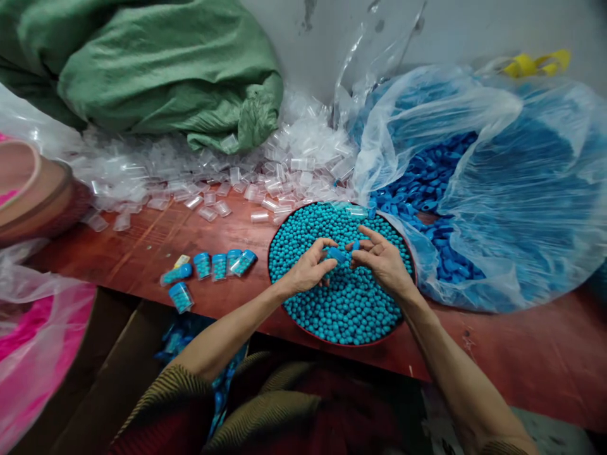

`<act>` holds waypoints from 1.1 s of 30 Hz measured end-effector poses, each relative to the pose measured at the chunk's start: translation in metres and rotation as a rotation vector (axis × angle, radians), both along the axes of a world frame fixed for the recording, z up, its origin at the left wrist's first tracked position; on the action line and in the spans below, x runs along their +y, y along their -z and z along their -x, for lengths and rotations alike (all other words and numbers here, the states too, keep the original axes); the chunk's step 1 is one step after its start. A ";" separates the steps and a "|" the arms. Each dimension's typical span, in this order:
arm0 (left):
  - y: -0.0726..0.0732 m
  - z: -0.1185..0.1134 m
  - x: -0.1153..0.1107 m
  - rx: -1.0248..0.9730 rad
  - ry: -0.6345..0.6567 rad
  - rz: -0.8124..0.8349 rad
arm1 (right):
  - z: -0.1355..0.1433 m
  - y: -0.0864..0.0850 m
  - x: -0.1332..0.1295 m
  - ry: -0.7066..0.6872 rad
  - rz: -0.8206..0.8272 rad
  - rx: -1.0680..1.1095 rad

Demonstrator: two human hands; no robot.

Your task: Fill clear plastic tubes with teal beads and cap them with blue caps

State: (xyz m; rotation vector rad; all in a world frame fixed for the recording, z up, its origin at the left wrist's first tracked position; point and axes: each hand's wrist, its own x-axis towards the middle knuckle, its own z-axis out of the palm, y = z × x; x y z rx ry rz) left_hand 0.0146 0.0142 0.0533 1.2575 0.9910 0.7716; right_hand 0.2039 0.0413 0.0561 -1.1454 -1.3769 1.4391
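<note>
Over a round tub (327, 337) full of small turquoise balls (341, 309), my two hands are close together. My left hand (310, 268) pinches a small container (336, 254) that looks blue; its contents are partly hidden. Between the thumb and fingers of my right hand (383, 258) is a small blue cap (355, 245), slightly apart from the container. A clear empty container (356, 212) lies on the balls at the tub's far edge. To the left, several capped containers filled with turquoise balls, one of them a tilted container (243, 263), lie on the table.
Clear empty containers (303, 165) are heaped along the wall beside a green sack (180, 69). On the right, an open plastic bag (526, 189) spills blue caps (427, 183). A pinkish basin (28, 189) stands at left, above a bag of pink pieces (42, 354). The red table (512, 354) has a front edge near me.
</note>
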 end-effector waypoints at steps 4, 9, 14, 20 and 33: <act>0.000 -0.008 -0.006 0.036 -0.080 -0.090 | 0.012 -0.003 -0.012 -0.056 -0.269 -0.297; 0.003 -0.015 -0.009 0.033 -0.187 -0.262 | 0.025 0.003 -0.031 -0.217 -0.619 -0.634; 0.000 -0.014 -0.011 0.072 -0.124 -0.268 | 0.029 0.012 -0.036 -0.083 -0.785 -0.822; -0.003 -0.023 -0.019 0.031 -0.235 -0.201 | 0.032 0.005 -0.039 -0.130 -0.888 -0.920; 0.001 -0.012 -0.014 -0.314 -0.239 0.055 | 0.018 -0.007 -0.023 -0.260 -0.332 -0.486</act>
